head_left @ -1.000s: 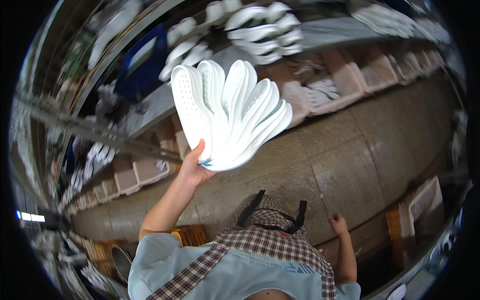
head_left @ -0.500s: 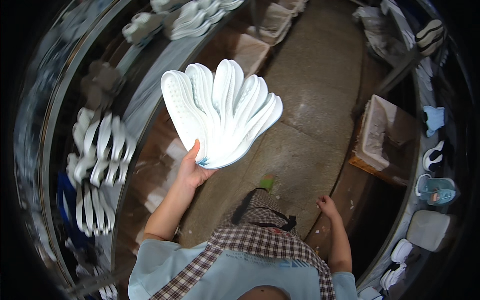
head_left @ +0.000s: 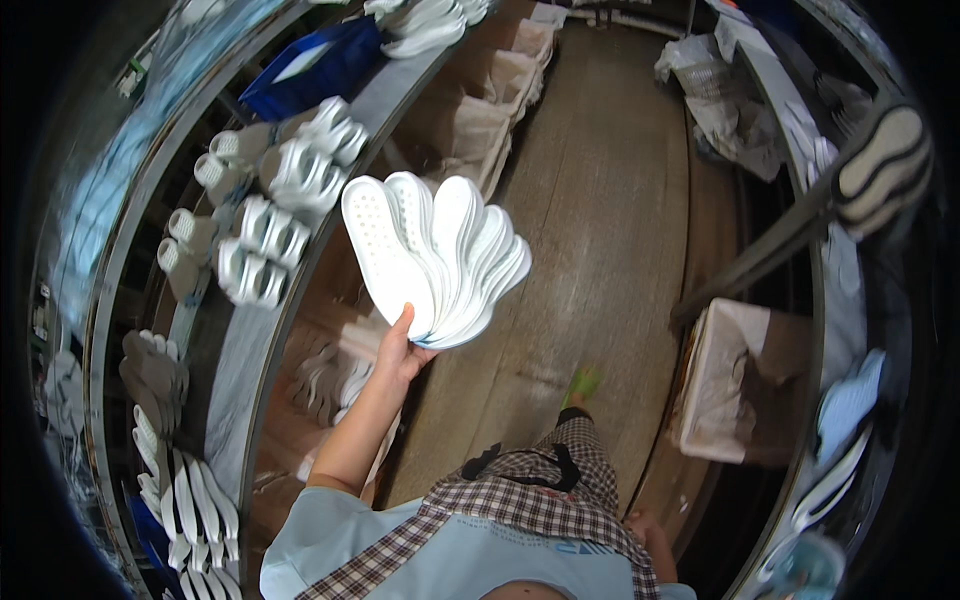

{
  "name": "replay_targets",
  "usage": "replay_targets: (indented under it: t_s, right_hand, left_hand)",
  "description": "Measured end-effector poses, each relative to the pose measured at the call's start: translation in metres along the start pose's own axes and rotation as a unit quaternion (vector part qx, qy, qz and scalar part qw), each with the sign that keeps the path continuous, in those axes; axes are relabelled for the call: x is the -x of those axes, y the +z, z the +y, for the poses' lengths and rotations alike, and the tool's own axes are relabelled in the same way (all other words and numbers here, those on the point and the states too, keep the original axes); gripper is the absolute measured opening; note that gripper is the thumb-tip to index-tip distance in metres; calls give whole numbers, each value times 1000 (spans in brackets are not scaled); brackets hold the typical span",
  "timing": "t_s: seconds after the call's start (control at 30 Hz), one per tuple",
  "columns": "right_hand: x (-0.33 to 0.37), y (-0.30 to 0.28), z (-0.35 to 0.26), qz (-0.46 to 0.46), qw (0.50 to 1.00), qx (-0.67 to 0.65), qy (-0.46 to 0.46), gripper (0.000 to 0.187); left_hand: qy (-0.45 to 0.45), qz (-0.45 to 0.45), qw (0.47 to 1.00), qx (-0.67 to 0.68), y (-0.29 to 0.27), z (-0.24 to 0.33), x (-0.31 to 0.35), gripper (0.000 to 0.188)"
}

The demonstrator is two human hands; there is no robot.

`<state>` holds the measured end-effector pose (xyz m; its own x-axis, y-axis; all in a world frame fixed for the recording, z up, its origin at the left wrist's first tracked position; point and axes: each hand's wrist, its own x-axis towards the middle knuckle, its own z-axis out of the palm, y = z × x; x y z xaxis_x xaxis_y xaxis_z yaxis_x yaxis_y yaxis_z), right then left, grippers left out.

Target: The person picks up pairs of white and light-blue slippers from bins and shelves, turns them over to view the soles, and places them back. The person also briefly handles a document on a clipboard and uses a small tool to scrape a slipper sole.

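A fanned bunch of several white shoe soles (head_left: 455,265) is gripped at its lower end by my left hand (head_left: 402,352). The thumb presses on the front sole, while the fingers behind are mostly hidden. Small dimples mark the front sole, and a bluish edge shows at the bottom of the bunch. The fan is held up over the walkway, beside the left-hand shelf. My right hand (head_left: 652,535) hangs low by my hip next to the checked apron (head_left: 520,500). It is blurred and its fingers are partly hidden.
On the left shelf (head_left: 240,365) stand rows of white soles (head_left: 200,505), grey-white shoe pieces (head_left: 262,245) and a blue crate (head_left: 310,65). Lined baskets (head_left: 470,130) stand below it. At right are a lined bin (head_left: 740,380), a slanting post (head_left: 760,250) and another shelf. A walkway (head_left: 610,200) runs between.
I have moved forward along the walkway, so shelves and bins have shifted in view. The sole fan sits slightly lower. My right hand has swung down and back to my hip.
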<state>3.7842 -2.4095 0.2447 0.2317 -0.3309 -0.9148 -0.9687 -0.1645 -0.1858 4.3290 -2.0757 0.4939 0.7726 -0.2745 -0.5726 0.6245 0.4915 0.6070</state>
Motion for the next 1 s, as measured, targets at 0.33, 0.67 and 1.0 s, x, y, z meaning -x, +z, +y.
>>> replay_targets:
  t_s: [0.33, 0.67, 1.0]
  right_hand:
    - [-165, -299, -323, 146, 974, -23, -170, 20]
    - [-302, -484, -614, 128, 971, -49, -195, 18]
    - [-436, -589, -689, -7, 995, -101, 22, 13]
  left_hand:
    - [143, 107, 977, -115, 195, 66, -257, 52]
    - [162, 84, 966, -183, 353, 141, -593, 43]
    - [281, 52, 937, -202, 551, 216, -911, 46]
